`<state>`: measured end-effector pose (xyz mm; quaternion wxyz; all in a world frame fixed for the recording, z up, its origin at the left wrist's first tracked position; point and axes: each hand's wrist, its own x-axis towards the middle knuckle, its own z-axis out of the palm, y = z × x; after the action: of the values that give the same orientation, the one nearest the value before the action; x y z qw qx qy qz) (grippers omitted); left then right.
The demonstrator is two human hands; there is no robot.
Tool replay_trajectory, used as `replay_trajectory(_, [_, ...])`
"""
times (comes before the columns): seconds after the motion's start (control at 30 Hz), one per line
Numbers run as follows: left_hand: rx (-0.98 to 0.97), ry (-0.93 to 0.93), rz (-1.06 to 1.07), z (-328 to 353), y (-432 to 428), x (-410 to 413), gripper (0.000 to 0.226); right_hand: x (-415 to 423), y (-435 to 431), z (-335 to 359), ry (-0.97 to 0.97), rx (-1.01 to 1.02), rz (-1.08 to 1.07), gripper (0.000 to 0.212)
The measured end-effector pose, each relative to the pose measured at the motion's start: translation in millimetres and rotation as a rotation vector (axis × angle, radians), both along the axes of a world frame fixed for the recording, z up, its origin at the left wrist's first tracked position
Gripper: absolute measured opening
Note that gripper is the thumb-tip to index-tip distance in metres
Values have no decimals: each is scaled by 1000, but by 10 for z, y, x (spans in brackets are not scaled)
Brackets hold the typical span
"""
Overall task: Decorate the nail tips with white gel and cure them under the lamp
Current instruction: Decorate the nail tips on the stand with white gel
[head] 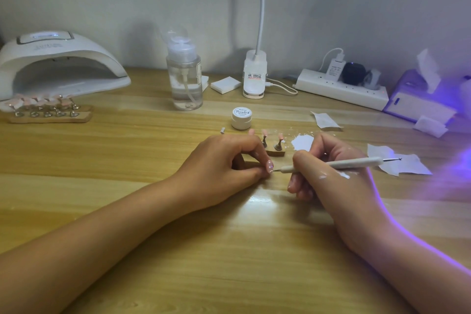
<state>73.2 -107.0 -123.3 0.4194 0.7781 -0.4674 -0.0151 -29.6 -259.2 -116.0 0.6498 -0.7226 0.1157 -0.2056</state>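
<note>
Head view, directions by clock face from the hands at mid-table

- Left hand (224,160): rests on the wooden table (127,150), fingers curled, thumb and fingertips pinched on a pink nail tip (269,166) that carries white dots. Whether a holder sits under the tip cannot be told, as the fingers hide it.
- Right hand (328,171): fingers closed round a pale dotting tool (331,164), held pen-fashion. Its fine point touches the lower edge of the held nail tip; its far metal end points to 3 o'clock. White gel smears lie on the back of this hand.
- Just beyond the hands, 12 o'clock: small wooden stand (275,153) with two pink tips upright on pegs; a third is partly hidden behind the left hand.
- 1 o'clock, beside the stand: white gel puddle (303,141) on the table.
- 12 o'clock, farther out: white gel pot (241,118), lid on.
- 10 o'clock, far corner: white curing lamp (58,64), opening facing the person; a rack of tips (48,109) lies just before it.
- 11 o'clock: clear pump bottle (184,76).
- 12 to 1 o'clock, at the wall: desk-lamp base (254,74), then power strip (341,90).
- 2 to 3 o'clock: tissue box (418,99) and crumpled wipes (400,163), all in a violet glow
</note>
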Motion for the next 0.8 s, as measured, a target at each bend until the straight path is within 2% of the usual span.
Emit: replay_trajectory(0.8, [5, -19, -1, 0, 8, -4, 15, 3, 4, -9, -13, 24, -10, 32])
